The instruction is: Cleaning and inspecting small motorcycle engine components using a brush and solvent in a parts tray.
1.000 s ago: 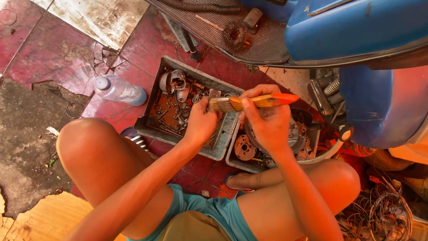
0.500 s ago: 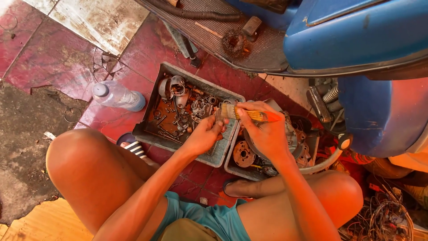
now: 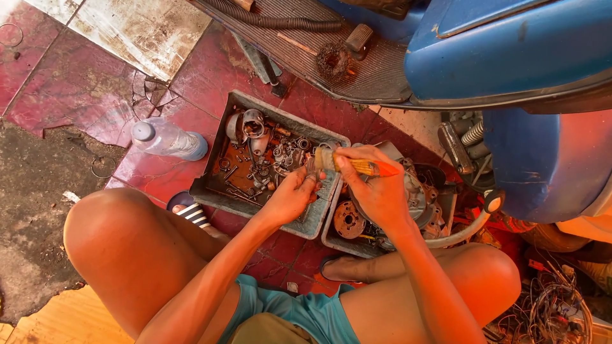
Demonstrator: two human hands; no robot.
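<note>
Both forearms reach forward between the bent knees. The right hand (image 3: 381, 191) is clenched around an orange-handled brush (image 3: 357, 167), bristles meeting the left hand (image 3: 292, 194), which pinches a small part above the grey parts tray (image 3: 319, 216).

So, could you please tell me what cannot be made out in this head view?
- What the left hand pinches: covered by its own fingers.
- The brush bristle end: blurred, partly behind the right hand.
- Small parts in the grey tray: too small to identify.
- The blue scooter: cut off by the top and right edges.
</note>
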